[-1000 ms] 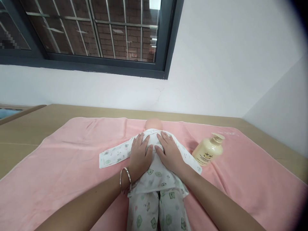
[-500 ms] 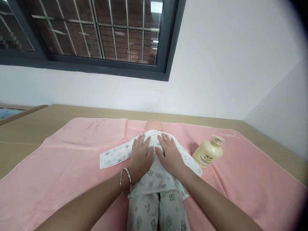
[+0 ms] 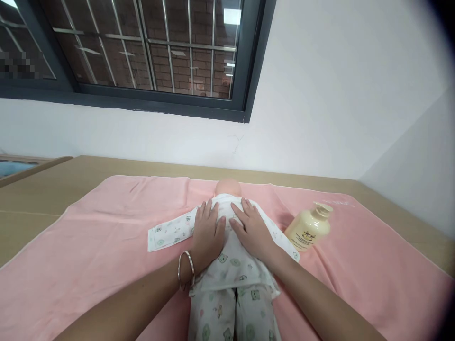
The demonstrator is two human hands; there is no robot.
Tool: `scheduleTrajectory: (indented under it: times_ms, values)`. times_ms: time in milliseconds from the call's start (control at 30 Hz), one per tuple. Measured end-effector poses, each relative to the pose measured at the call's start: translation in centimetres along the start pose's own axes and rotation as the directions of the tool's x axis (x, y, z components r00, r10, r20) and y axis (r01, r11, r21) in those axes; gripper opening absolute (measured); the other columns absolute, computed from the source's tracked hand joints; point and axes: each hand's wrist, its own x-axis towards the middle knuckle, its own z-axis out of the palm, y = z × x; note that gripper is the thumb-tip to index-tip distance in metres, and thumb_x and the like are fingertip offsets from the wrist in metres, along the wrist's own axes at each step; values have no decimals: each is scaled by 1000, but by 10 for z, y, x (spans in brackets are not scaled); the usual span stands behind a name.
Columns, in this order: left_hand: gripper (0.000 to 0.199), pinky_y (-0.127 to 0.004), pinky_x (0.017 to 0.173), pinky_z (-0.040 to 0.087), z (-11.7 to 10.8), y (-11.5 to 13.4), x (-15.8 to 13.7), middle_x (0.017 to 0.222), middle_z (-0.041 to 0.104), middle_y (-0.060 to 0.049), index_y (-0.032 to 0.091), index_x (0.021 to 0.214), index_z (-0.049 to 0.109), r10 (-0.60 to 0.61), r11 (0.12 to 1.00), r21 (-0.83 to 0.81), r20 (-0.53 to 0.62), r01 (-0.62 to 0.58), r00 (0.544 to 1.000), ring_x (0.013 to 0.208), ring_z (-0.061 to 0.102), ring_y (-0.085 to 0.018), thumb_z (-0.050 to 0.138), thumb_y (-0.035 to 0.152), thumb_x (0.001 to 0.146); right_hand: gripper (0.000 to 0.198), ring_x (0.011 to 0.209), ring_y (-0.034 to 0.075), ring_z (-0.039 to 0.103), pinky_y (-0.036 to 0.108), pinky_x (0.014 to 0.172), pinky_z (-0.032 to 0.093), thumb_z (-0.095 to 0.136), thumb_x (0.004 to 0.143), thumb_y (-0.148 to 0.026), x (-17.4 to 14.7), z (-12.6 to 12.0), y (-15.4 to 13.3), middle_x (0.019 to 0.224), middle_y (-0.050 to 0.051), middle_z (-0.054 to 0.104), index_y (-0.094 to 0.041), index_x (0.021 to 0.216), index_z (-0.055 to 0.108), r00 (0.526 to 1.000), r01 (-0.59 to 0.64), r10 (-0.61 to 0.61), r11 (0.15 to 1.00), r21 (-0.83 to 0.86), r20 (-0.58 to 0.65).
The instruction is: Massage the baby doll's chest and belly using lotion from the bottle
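Remotely, I watched the left hand (image 3: 209,234) and right hand (image 3: 251,232) lie flat and unclenched, thumbs splayed inward, on the upper torso of a clothed doll (image 3: 234,270). It lay stretched out on a pink blanket (image 3: 110,270), a yellow pump bottle (image 3: 308,229) just beside its right-hand sleeve.

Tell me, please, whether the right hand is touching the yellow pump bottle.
Apart: the head view shows the white sleeve between the right hand and the yellow pump bottle.
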Motion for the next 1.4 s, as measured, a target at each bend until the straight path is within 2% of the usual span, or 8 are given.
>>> scheduleTrajectory:
  times_ms: [133,367,633,833,967,1133,1267,1400]
  values:
    - [42,-57,112,24,-1,1,2,144,43,-14,16,132,48,21,1000,-12,8,-21,1000,137,33,-29,34,30,96,50,142,26,13,49,114,20,31,102,-41,3,3,4,152,11,20,-18,147,35,1000,-24,24,1000,0,8]
    - [33,-49,113,27,-15,4,-5,125,61,-7,21,106,64,201,968,-138,-84,-212,976,124,48,-21,33,24,96,47,139,24,24,46,118,11,32,100,-31,-24,-2,-29,145,11,37,-7,138,46,996,62,-69,991,-122,-54]
    - [42,-58,113,20,-5,4,0,145,42,-14,15,133,48,-5,999,-32,39,7,999,138,31,-28,34,28,96,52,141,26,16,53,114,16,27,102,-40,1,3,3,150,6,28,-12,146,33,996,-89,88,995,-55,-7]
    - [32,-52,112,25,-13,4,-2,130,57,-10,18,111,63,153,986,-63,-30,-155,988,128,44,-24,38,27,94,52,138,28,23,51,116,16,33,100,-35,-13,2,-15,147,12,32,-6,143,39,999,-20,16,992,-125,-30]
    - [31,-51,112,26,-19,6,-7,124,62,-8,20,104,65,205,976,-66,-61,-209,977,125,48,-23,36,25,94,49,138,27,24,47,116,20,34,97,-27,-25,4,-28,147,13,33,-5,140,43,999,31,-34,994,-103,-29]
    - [38,-53,112,24,-16,7,-7,135,54,-10,19,117,62,124,992,-14,16,-124,992,134,39,-26,31,27,96,55,142,27,12,46,116,21,28,100,-34,-15,12,-17,152,10,20,-6,147,30,999,-12,13,1000,10,-35]
    - [49,-55,114,21,-10,7,-1,147,38,-16,12,137,45,-4,999,32,104,1,995,142,24,-31,30,36,97,61,142,28,9,49,116,19,33,100,-47,-1,13,-3,153,9,16,-10,149,29,997,-78,80,993,92,-21]
    - [55,-58,114,17,-7,6,4,153,25,-18,14,144,36,-50,997,62,153,41,987,144,14,-34,29,43,97,63,143,27,6,49,117,16,34,99,-50,2,14,3,154,8,14,-13,149,28,996,-82,86,988,127,-25]
